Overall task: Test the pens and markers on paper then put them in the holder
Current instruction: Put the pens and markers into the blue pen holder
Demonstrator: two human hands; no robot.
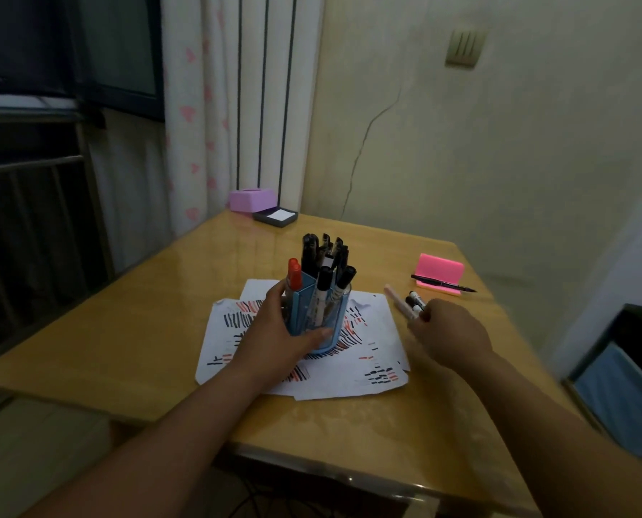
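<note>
Left hand [278,330] is curling around the holder [312,319], steadying it on the paper [368,372] mid-table [125,330]. Right hand [450,330] is reaching the loose markers [412,297] beside the paper's right edge; grip unclear. Best pinching one barrel, then testing on a bare paper corner.

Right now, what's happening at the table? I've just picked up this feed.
A person grips the blue holder with the left hand; it stands on the scribbled paper and already holds many pens and markers. The right hand is at two black-capped markers and a pink pen lying on the table beside the paper; whether it grips one is unclear. One black pen lies farther back on a pink notepad, so a few pieces remain outside the holder.
</note>
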